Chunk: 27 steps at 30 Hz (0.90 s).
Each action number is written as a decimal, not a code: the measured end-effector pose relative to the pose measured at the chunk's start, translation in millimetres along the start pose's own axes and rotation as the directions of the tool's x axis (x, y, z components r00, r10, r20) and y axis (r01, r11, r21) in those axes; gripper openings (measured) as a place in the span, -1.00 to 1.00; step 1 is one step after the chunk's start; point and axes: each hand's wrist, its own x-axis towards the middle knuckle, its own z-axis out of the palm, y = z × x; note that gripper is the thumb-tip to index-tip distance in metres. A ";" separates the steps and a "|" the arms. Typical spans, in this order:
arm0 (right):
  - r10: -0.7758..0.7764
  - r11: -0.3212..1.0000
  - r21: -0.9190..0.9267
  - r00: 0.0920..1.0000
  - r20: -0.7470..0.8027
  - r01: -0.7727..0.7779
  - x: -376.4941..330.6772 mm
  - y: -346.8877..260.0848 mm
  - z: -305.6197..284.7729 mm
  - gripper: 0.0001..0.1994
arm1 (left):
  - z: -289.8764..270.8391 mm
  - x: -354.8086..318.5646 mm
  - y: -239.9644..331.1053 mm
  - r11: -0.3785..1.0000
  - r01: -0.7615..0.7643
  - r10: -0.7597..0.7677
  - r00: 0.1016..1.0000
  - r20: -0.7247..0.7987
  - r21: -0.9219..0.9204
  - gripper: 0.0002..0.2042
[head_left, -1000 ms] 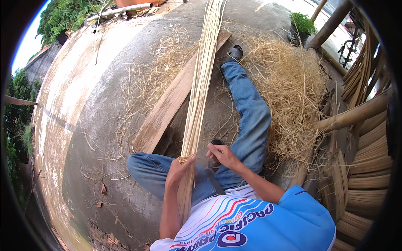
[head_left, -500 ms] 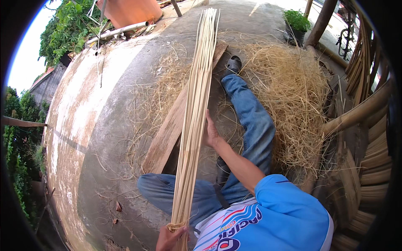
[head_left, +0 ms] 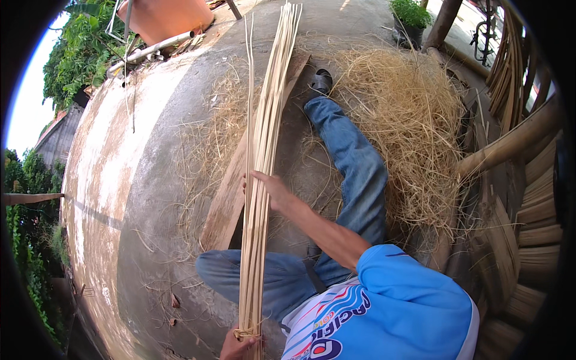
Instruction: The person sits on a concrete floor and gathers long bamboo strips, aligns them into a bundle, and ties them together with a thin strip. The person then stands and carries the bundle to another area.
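A long bundle of thin, pale, bamboo-like strips point(head_left: 265, 135) slants across my folded leg, its far end fanned out beyond the board. Low in the picture, my left hand point(head_left: 237, 345) is closed round its near end, by a tied band point(head_left: 243, 333). My right hand point(head_left: 271, 188) grips the bundle about midway, with the thumb across the front and fingertips showing at the left edge; the rest of the fingers are hidden behind. A few strips point(head_left: 249, 90) stand apart on the left side of the bundle.
Under the bundle a wooden board point(head_left: 223, 210) lies on the concrete floor point(head_left: 162, 204). A heap of curly shavings point(head_left: 408, 132) spreads right of my outstretched leg point(head_left: 351, 150). Further right are a bamboo pole point(head_left: 510, 144) and stacked slats point(head_left: 537, 243). A potted plant point(head_left: 410, 21) stands far right.
My right hand has moved left from beside the bundle and closed round it. A few strips have separated to the left at the far end. The view has shifted slightly.
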 end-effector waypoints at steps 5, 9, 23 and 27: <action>0.046 0.995 0.084 0.992 0.116 -0.056 -23.3 21.8 -28.0 -0.70 | -6.6 -2.5 66.5 0.942 -0.241 0.238 0.970 -0.043 -0.235 -0.10; 0.082 0.978 0.172 0.972 0.219 -0.121 -70.0 51.2 -36.0 -0.68 | 18.8 53.0 127.9 0.962 -0.265 0.267 0.963 0.028 -0.059 0.08; 0.002 0.985 0.173 0.998 0.066 -0.014 -121.1 82.4 -79.9 -0.24 | 128.7 104.3 125.2 0.998 -0.026 0.015 0.985 0.171 0.061 -0.66; -0.262 0.950 -0.217 0.952 -0.159 0.225 -100.9 64.2 -134.9 -0.38 | 121.8 77.1 159.3 0.990 -0.088 0.061 0.971 0.232 0.109 -0.64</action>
